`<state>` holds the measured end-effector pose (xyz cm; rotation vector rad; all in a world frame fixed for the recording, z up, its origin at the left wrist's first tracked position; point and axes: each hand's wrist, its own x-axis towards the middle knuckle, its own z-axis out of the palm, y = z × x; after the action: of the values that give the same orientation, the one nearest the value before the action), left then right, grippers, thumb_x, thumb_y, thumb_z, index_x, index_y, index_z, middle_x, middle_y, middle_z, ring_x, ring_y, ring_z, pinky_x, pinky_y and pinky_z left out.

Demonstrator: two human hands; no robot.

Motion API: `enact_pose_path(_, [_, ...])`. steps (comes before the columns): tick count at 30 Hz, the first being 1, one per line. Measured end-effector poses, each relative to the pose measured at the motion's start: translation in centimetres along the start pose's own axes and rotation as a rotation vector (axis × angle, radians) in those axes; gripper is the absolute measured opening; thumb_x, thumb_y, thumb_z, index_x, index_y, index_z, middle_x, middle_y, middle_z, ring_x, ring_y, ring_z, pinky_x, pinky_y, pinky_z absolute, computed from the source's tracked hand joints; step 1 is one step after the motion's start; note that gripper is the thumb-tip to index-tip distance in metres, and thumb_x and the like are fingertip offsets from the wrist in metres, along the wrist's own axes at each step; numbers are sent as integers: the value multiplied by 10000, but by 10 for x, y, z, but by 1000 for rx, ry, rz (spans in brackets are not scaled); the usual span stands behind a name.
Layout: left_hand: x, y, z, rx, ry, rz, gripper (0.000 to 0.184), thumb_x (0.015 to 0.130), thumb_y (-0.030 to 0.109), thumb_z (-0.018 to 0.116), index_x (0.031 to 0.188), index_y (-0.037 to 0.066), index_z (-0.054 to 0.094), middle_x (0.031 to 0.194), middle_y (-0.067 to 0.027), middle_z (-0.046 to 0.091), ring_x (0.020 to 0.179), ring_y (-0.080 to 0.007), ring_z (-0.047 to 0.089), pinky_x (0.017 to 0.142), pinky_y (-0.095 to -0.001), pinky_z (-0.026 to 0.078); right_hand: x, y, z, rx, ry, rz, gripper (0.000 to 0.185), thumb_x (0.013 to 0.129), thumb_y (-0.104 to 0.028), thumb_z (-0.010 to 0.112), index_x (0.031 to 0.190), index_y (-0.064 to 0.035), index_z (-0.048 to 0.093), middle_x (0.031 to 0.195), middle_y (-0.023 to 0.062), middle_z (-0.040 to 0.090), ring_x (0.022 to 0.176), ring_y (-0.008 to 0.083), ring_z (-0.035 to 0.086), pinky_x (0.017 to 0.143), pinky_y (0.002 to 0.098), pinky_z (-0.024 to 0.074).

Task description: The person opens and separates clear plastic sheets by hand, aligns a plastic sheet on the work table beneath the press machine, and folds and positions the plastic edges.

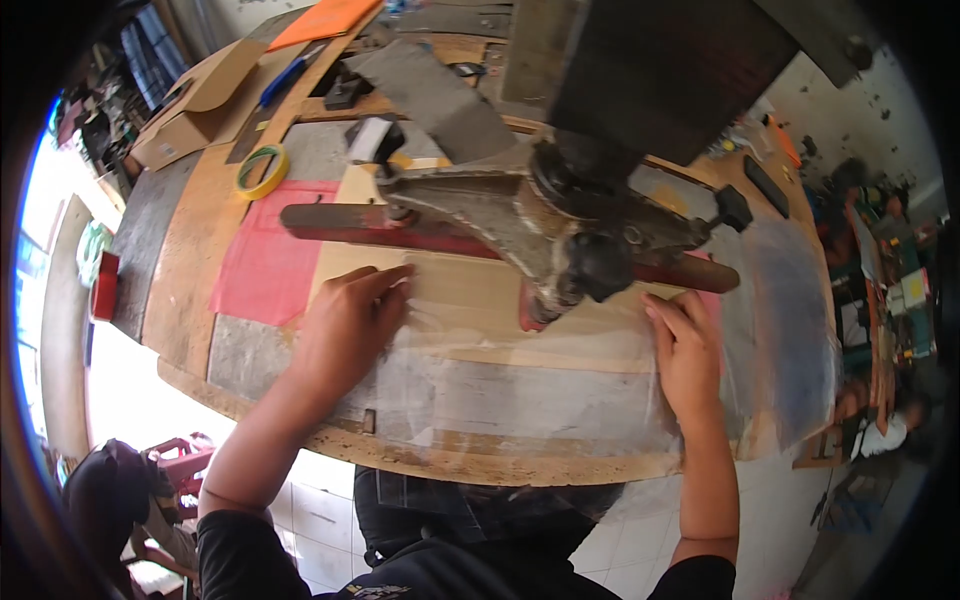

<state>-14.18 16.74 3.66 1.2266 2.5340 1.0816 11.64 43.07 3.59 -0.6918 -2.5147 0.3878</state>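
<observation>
A broad wooden worktable with a rounded front edge (180, 270) carries everything in hand. Over it stands a dark, block-shaped machine column (660, 80), ending in a worn grey cast-metal bracket (465, 200) that bears a long red-and-grey bar (340, 220). A thin, clear, wrinkled plastic sheet (500, 400) lies on the near side, its far part close to the bar, above a flat tan sheet (470, 290); its near edge reaches the table's front. A sheer pinkish-red sheet (265, 265) lies to the left. The left hand (350, 320) is nearly closed, fingers curled and tips pinched on the clear sheet's left side; the right hand (690, 345) is partly curled, thumb and forefinger pinching its right side. Farther back are an open brown cardboard box (190, 125) and a roll of yellow tape (265, 189).

The likeliest trouble is a crease or skew, from uneven pull on so limp a film. It could also snag on the bar, and fingertips could be caught if the bar came down with both hands this near.

Count: two hands, one column, one bracket, one bar, one clear sheet, one tan sheet, one pinkish-red sheet, one box, one yellow roll.
</observation>
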Motion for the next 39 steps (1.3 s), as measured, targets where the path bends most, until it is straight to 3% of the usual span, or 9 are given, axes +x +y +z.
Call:
enact_pose_path(11, [1,-9,1,-15,4,34,260,954,130,643,1158,4,743,887,-220,697,833,-426,683,782,-486,544,4,-4,1,42,4,7,263,937,42,675,1173,-36,759,897,117,588,772,251,616,725,367,504])
enact_pose_path(13, [1,-12,3,11,41,84,279,917,80,690,1182,16,751,803,-159,671,682,-295,655,684,-394,530,4,-7,0,58,-38,76,157,975,-11,674,1108,33,743,932,119,603,816,252,602,736,359,487])
enact_pose_path(14, [1,-12,3,12,43,81,279,917,80,690,1182,16,751,803,-159,671,682,-295,655,684,-394,530,4,-6,0,59,-40,73,157,975,-11,674,1108,33,743,932,119,603,816,252,602,736,359,487])
enact_pose_path(16, [0,-10,3,8,30,65,280,917,79,683,1181,17,752,812,-162,671,699,-307,662,690,-399,532,4,-4,1,32,-11,23,264,943,40,674,1182,-34,759,896,115,578,766,237,596,723,351,496])
enact_pose_path(29, [-1,-10,3,19,46,97,273,914,72,672,1168,14,753,836,-175,667,753,-361,673,718,-437,539,4,-5,1,-2,10,-27,269,932,46,679,1175,-35,762,880,117,555,752,241,582,718,366,494])
enact_pose_path(31, [-1,-7,0,36,-14,53,261,967,151,627,1164,29,747,952,-201,708,856,-419,685,791,-491,552,4,-9,-1,-4,-31,28,157,957,17,673,1095,39,746,954,139,616,885,280,606,770,376,494])
enact_pose_path(35, [-1,-9,1,25,-7,65,264,963,148,627,1171,34,744,965,-202,710,867,-422,684,801,-495,549,4,-8,0,-8,-36,60,177,965,-1,668,1117,17,757,977,141,630,914,300,609,804,388,499])
enact_pose_path(37, [-1,-9,3,20,26,98,286,899,56,664,1170,12,747,881,-188,682,814,-391,681,753,-450,545,4,-8,0,-73,22,-63,238,948,22,670,1162,-28,761,883,132,566,766,272,603,732,386,500])
enact_pose_path(39, [-1,-12,5,21,35,106,287,899,61,663,1168,13,747,889,-191,684,818,-393,682,759,-452,546,4,-8,0,-76,25,-65,235,954,17,666,1164,-29,761,888,133,570,769,276,604,733,390,501])
